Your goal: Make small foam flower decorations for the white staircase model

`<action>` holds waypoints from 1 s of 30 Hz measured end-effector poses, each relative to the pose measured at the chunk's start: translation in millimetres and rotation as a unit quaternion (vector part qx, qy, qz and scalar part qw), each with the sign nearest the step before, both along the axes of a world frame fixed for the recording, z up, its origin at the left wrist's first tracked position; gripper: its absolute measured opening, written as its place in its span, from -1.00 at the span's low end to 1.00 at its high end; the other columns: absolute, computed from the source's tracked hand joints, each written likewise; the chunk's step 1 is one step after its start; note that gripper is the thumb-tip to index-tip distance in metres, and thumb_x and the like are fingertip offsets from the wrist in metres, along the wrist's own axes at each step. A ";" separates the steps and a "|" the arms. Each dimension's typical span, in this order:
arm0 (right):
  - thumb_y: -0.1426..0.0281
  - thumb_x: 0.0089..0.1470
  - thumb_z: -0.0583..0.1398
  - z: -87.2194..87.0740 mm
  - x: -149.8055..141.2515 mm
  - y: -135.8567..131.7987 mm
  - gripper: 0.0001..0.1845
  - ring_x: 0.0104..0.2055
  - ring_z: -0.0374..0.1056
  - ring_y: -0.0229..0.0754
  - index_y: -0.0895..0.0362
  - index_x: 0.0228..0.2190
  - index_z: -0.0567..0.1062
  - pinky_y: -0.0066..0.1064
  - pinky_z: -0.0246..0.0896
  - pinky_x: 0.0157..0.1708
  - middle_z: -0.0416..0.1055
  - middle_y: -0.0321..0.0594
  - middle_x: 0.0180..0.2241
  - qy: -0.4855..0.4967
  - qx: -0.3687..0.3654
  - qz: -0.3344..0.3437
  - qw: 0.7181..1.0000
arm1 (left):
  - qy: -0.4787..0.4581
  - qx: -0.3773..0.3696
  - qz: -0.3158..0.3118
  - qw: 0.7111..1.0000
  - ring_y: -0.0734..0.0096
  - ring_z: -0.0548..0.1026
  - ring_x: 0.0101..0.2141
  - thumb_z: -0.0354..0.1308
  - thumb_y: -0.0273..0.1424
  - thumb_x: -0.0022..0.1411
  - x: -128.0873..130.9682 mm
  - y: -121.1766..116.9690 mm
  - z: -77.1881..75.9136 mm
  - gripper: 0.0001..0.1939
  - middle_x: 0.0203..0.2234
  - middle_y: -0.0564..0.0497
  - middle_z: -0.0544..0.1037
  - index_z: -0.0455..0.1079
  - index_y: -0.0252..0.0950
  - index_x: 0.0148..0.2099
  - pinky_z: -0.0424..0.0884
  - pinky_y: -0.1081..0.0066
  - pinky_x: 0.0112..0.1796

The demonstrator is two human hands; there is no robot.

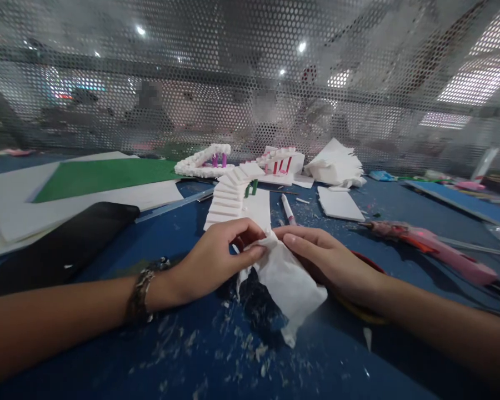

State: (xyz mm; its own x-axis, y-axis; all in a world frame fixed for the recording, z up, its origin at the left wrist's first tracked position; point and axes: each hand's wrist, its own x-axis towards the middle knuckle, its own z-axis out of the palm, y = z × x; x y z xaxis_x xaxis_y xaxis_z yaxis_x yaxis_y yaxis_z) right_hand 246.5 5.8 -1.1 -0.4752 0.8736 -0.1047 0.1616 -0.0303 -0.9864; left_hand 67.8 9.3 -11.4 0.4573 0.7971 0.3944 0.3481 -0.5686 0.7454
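- Tissue (289, 283), white and crumpled, hangs between your two hands, low over the counter (183, 361) and in front of the curved white model staircase (227, 200).
- Your left hand (214, 258) is narrowed to a pinch, thumb and forefinger closed on the tissue's upper edge; a dark bracelet (140, 294) circles that wrist.
- Your right hand (337, 258) holds the same edge from the other side, thumb and fingers nearly together, their tips just beside the left ones.
- Ahead of your fingertips, the staircase's near steps leave little room, and a white marker (288, 210) lies just beyond your right hand.
- Right of that hand, the pink glue gun (445, 247) points its nozzle inward, near your knuckles; a red-and-yellow curved edge shows partly hidden beneath the hand.
- Beyond your left forearm, a black flat object (75, 239) lies with its rounded end toward the staircase, blue counter showing between it and your wrist.
- Toward you, the counter surface is open but strewn with white shreds (260, 351).
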 end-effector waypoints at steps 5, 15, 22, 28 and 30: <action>0.38 -0.03 0.13 -2.7 -0.3 4.3 -0.88 -0.46 0.23 -0.41 0.19 -0.43 0.37 -0.55 0.10 -0.47 0.31 -0.33 -0.48 0.051 0.028 0.020 0.998 | 0.035 0.024 -0.005 0.999 0.57 0.34 -0.49 0.06 -0.50 0.06 0.1 -1.6 0.3 -0.97 -0.54 0.13 0.40 0.31 -0.32 -0.41 0.24 0.60 -0.48; 0.60 -0.10 0.15 8.8 7.3 -4.6 -0.87 -0.42 0.24 -0.36 0.16 -0.52 0.30 -0.52 0.16 -0.44 0.31 -0.30 -0.49 -0.101 0.492 0.012 0.865 | 0.099 0.272 -0.045 0.956 0.48 0.31 -0.37 0.03 -0.59 0.08 -9.6 8.6 5.7 -0.90 -0.43 0.04 0.38 0.30 -0.33 -0.39 0.24 0.48 -0.32; 0.49 0.04 0.04 31.2 16.0 -21.2 -0.84 -0.30 0.24 -0.21 0.11 -0.45 0.41 -0.36 0.18 -0.22 0.41 -0.20 -0.36 -0.228 0.808 0.149 0.523 | 0.199 0.576 -0.042 0.792 0.42 0.31 -0.34 -0.16 -0.49 0.24 -28.9 2.2 34.5 -0.76 -0.36 0.09 0.48 0.34 -0.25 -0.28 0.20 0.39 -0.29; 0.53 0.12 -0.08 16.8 5.9 -17.0 -0.75 -0.32 0.25 -0.19 0.23 -0.28 0.37 -0.34 0.22 -0.30 0.42 -0.13 -0.37 -0.286 0.708 0.181 0.619 | 0.263 0.575 -0.091 0.769 0.44 0.36 -0.38 -0.15 -0.54 0.24 -27.0 7.8 22.6 -0.75 -0.40 0.11 0.52 0.34 -0.26 -0.31 0.23 0.41 -0.31; 0.55 0.12 -0.09 8.1 3.9 -11.4 -0.75 -0.33 0.25 -0.22 0.26 -0.30 0.37 -0.39 0.22 -0.30 0.41 -0.13 -0.38 -0.301 0.639 0.222 0.672 | 0.296 0.532 -0.140 0.781 0.44 0.36 -0.38 -0.17 -0.53 0.25 -23.5 12.8 14.4 -0.72 -0.42 0.07 0.52 0.34 -0.30 -0.38 0.25 0.43 -0.32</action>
State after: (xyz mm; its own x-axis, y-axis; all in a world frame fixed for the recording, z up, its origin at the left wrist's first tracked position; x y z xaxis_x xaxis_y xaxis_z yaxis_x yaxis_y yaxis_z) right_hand 250.5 -5.7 7.0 -0.9261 0.2203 0.3063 0.2576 0.9624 0.0868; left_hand 44.2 22.0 3.0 0.9082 -0.0015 0.4186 0.2036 -0.8722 -0.4448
